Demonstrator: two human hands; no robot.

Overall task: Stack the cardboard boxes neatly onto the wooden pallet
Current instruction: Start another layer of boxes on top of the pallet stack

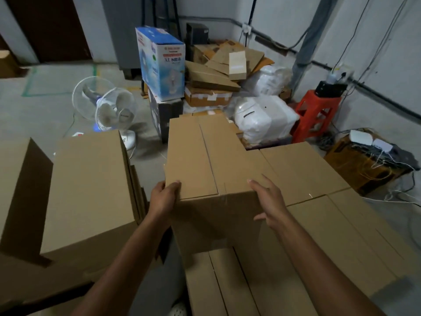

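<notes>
Hands both on tall plain brown cardboard box (205,156) at centre of view; left hand (165,197) grips its near left top corner, thumb flat on the lid, fingers curled round the side face; right hand (268,201) lies over the near right top corner, fingers nearly straight and spread, thumb down on the front face, pressing rather than clasping; box lid flaps closed, clear tape across the near edge; box stands upright, right side tight against a row of similar closed brown cartons (319,179); lower brown carton (227,286) sits directly in front of it, nearer the person; box base hidden, can't tell whether it rests or is lifted; separate stack of large brown cartons (91,190) off to the left, across a narrow gap; grey concrete floor (45,115) beyond; white table fan (114,110) on it, left of centre; blue-and-white printed fan carton (161,62) on a black box (164,115) behind; heap of flattened cardboard (218,69), white wrapped bundles (264,119) and red plastic stool (316,115) along the far wall.
</notes>
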